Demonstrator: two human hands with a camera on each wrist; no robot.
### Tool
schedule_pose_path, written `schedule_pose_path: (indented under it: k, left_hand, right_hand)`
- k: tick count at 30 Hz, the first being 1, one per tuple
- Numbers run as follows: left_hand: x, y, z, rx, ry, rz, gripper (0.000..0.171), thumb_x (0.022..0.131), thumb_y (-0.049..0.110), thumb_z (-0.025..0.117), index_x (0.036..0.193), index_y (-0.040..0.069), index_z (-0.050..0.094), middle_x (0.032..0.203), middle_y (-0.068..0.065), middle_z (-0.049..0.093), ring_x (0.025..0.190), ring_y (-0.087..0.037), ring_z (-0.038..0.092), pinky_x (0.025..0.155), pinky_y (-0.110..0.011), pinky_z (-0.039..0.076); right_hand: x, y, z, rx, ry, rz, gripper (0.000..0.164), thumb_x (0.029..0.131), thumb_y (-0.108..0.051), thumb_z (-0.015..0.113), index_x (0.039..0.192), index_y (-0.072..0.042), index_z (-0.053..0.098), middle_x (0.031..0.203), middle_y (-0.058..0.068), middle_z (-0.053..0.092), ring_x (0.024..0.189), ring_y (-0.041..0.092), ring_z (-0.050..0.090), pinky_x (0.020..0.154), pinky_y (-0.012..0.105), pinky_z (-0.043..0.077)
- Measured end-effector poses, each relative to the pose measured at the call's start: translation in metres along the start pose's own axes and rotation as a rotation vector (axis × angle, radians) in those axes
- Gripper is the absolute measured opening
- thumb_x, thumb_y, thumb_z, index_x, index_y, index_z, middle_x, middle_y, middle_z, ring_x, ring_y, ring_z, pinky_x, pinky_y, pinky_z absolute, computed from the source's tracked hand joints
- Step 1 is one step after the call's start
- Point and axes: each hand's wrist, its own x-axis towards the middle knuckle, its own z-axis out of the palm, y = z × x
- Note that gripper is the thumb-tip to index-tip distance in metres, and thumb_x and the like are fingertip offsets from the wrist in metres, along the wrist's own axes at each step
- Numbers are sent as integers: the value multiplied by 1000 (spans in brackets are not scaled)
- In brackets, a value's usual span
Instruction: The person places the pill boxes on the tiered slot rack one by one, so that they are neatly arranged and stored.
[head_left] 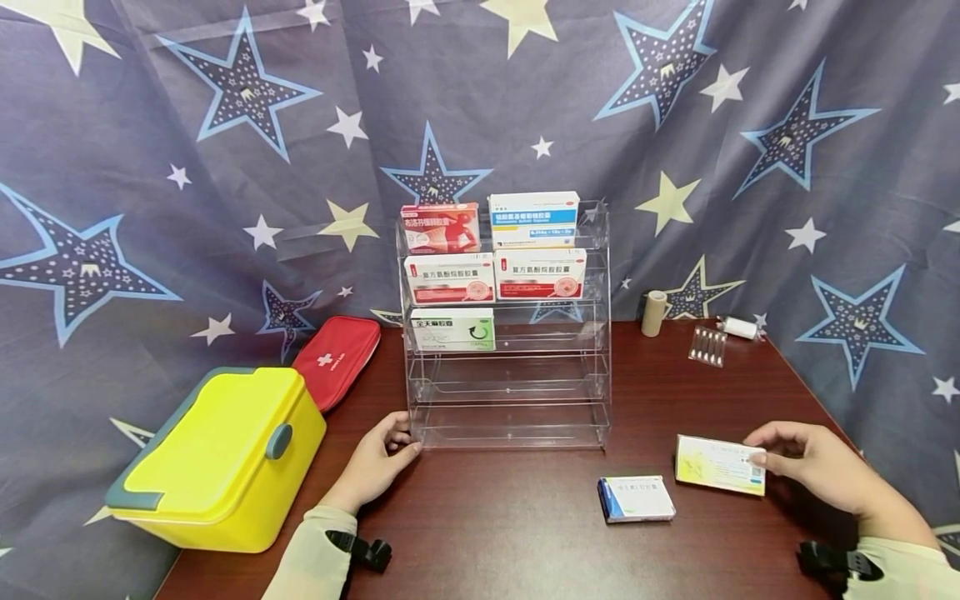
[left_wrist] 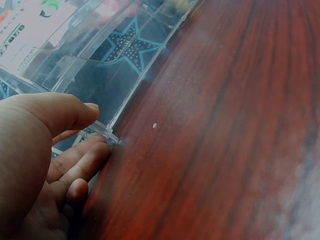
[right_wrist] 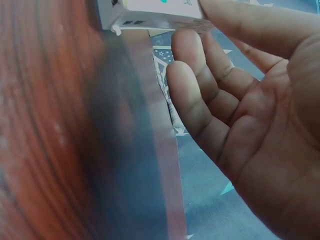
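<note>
My left hand (head_left: 373, 465) grips the lower left corner of a clear acrylic display rack (head_left: 510, 437). In the left wrist view the thumb and fingers lie on either side of the rack's edge (left_wrist: 102, 131). At the right, my right hand (head_left: 836, 467) pinches the right end of a white and yellow medicine box (head_left: 712, 463), tilted just over the table. Only part of that box (right_wrist: 160, 15) shows in the right wrist view. A white and blue medicine box (head_left: 639, 498) lies on the table to its left.
Several medicine boxes, among them a green and white one (head_left: 453, 330), stand on the rack's upper tiers. Left are a yellow lidded case (head_left: 217, 450) and a red first aid pouch (head_left: 337, 358). A tan bandage roll (head_left: 654, 314), blister pack (head_left: 707, 347) and white roll (head_left: 741, 327) lie back right.
</note>
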Motion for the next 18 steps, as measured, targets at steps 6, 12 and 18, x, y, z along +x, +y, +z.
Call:
schedule_pose_path:
  k: [6, 12, 18]
  left_hand:
    - [0, -1, 0, -6, -1, 0, 46, 92, 11, 82, 133, 9, 63, 108, -7, 70, 101, -21, 68, 89, -36, 49]
    - [1, -1, 1, -16, 0, 10, 45, 92, 11, 82, 133, 8, 63, 109, -7, 69, 101, -22, 67, 88, -37, 49]
    - [0, 1, -1, -7, -8, 1, 45, 92, 12, 81, 133, 8, 62, 110, -6, 69, 101, -21, 67, 89, -36, 49]
  right_hand:
    - [0, -8, -3, 28, 81, 5, 14, 94, -11, 80, 107, -8, 75, 90, 6, 74, 71, 9, 64, 61, 24, 50]
    - [12, -34, -16, 1, 196, -23, 15, 93, -10, 81, 106, -8, 75, 86, 1, 75, 71, 7, 66, 59, 22, 51]
    - [40, -88, -28, 29, 321, -113, 17, 90, -4, 82, 106, -6, 76, 85, 1, 76, 71, 3, 69, 59, 17, 49]
